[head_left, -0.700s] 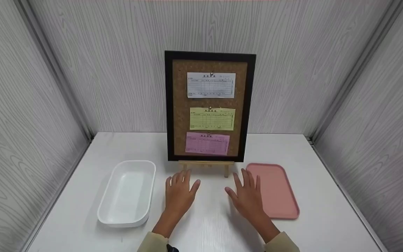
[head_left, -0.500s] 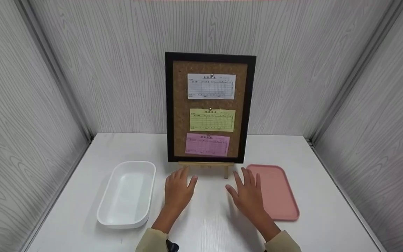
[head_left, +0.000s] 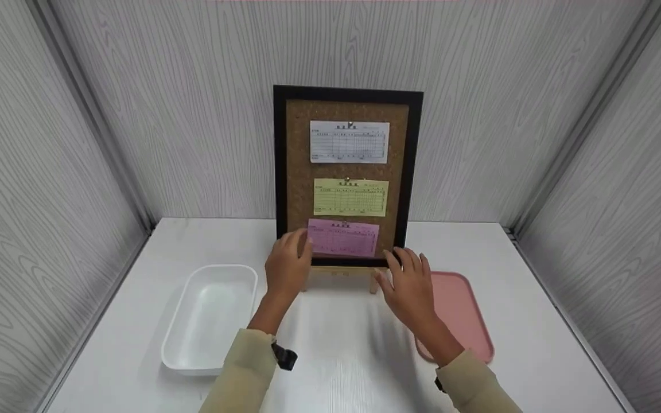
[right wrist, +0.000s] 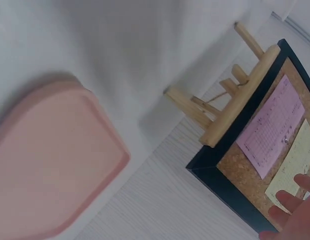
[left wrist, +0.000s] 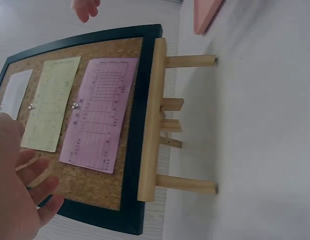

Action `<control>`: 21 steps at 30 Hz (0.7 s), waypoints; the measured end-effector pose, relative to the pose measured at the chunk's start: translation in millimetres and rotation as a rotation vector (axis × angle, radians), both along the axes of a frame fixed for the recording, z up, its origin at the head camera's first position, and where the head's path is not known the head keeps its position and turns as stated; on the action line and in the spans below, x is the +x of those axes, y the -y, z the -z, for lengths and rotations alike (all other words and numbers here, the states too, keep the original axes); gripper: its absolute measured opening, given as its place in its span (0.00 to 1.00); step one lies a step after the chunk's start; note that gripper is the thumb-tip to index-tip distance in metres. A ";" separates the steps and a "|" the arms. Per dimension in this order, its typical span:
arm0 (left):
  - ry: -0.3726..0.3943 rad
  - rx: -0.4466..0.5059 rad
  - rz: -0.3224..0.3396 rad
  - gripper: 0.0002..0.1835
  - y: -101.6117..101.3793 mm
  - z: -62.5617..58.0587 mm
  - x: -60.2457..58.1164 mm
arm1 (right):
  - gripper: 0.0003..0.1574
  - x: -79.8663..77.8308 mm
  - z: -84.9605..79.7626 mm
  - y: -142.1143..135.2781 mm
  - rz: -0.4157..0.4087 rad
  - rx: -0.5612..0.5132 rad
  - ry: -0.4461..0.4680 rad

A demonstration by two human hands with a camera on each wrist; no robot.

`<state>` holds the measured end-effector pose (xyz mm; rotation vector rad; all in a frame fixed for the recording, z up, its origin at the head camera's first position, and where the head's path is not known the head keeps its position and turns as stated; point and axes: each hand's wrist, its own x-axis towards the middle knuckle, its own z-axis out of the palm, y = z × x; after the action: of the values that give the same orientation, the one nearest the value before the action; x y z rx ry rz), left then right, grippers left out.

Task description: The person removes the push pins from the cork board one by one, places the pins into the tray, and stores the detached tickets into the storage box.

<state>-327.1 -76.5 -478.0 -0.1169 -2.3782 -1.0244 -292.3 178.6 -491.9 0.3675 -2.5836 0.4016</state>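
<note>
A black-framed corkboard (head_left: 299,166) leans upright on a wooden easel (head_left: 339,270). Pinned to it, from top to bottom, are a white slip (head_left: 349,142), a yellow slip (head_left: 351,198) and a pink slip (head_left: 343,238), all printed with forms. My left hand (head_left: 286,269) hovers before the board's lower left side, near the pink slip, its fingers loosely bent and holding nothing. At the lower right corner of the frame is my right hand (head_left: 412,292), fingers spread and slightly bent, also holding nothing. Small metal pins (left wrist: 75,106) show at the slips' top edges in the left wrist view.
On the left of the white table (head_left: 330,361) stands a deep white tray (head_left: 207,321). A flat pink tray (head_left: 462,315) lies to the right, partly behind my right hand and forearm. Grey wood-patterned panels (head_left: 193,115) enclose the table behind and at the sides.
Both hands have moved forward and up from in front of the easel to the board's lower corners. The left hand now overlaps the board's lower left side. Slips and trays stay put.
</note>
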 end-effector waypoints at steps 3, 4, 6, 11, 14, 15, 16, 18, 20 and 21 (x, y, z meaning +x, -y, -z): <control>0.005 0.041 0.007 0.19 0.7 -19.8 -13.5 | 0.32 -9.4 -17.7 3.7 -0.027 -0.022 -0.058; 0.009 0.055 0.011 0.19 0.8 -26.7 -18.4 | 0.31 -13.4 -23.6 5.3 -0.036 -0.030 -0.079; 0.015 0.092 0.021 0.20 0.8 -40.3 -28.3 | 0.30 -22.6 -36.4 9.1 -0.052 -0.044 -0.126; 0.041 0.174 0.039 0.22 -0.8 -65.5 -51.4 | 0.28 -47.6 -67.6 19.2 -0.076 -0.075 -0.230; 0.052 0.213 0.043 0.22 -1.6 -75.6 -61.8 | 0.27 -60.6 -86.6 25.0 -0.088 -0.083 -0.270; 0.052 0.227 0.041 0.22 -2.0 -78.3 -65.0 | 0.27 -64.5 -93.1 26.7 -0.093 -0.089 -0.278; 0.054 0.236 0.040 0.22 -2.4 -81.0 -67.7 | 0.27 -68.5 -99.4 28.2 -0.097 -0.094 -0.286; 0.054 0.244 0.033 0.21 -3.7 -86.5 -72.7 | 0.27 -77.0 -111.3 30.9 -0.098 -0.104 -0.303; 0.050 0.239 0.031 0.21 -5.7 -91.9 -77.2 | 0.27 -85.3 -122.6 33.2 -0.093 -0.114 -0.319; 0.047 0.231 0.028 0.21 -6.8 -94.6 -79.0 | 0.26 -89.7 -127.8 34.3 -0.088 -0.117 -0.325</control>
<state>-406.1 -69.7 -383.3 -0.0411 -2.2861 -1.3193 -382.0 144.3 -364.1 0.4643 -2.2235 0.4786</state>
